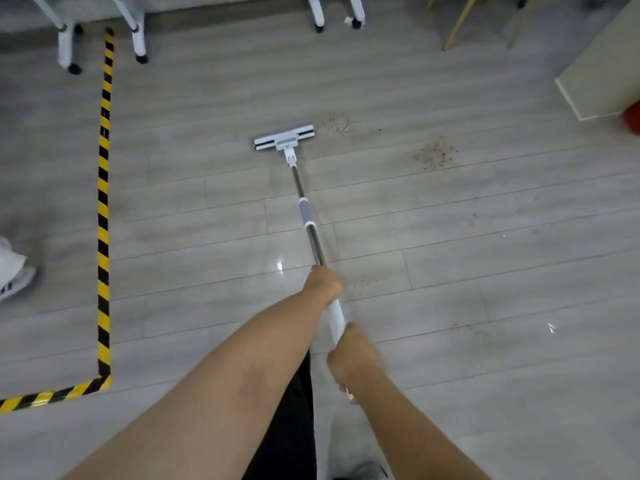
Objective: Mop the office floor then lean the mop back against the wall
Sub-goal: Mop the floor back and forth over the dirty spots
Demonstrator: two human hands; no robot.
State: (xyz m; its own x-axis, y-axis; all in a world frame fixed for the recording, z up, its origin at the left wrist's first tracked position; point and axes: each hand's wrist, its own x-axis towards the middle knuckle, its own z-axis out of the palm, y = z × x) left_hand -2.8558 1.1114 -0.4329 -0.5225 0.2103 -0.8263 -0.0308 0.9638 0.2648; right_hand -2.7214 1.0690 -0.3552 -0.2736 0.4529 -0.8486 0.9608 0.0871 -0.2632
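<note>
I hold a flat mop with a white-and-grey head [284, 137] resting on the grey plank floor [450, 258], its metal handle [313, 233] running back toward me. My left hand [323, 284] grips the handle farther down the shaft. My right hand [351, 358] grips the white upper end of the handle, closer to my body. Brown dirt patches lie on the floor: one [337, 124] just right of the mop head, another [435, 154] farther right. Some boards near my hands shine wet.
Yellow-black hazard tape [104, 209] runs down the left and turns along the bottom left. White wheeled desk legs [67, 46] stand at the back, wooden chair legs [460, 26] at back right, a cream cabinet [602, 74] at right. Another person's shoe [14, 271] shows at left.
</note>
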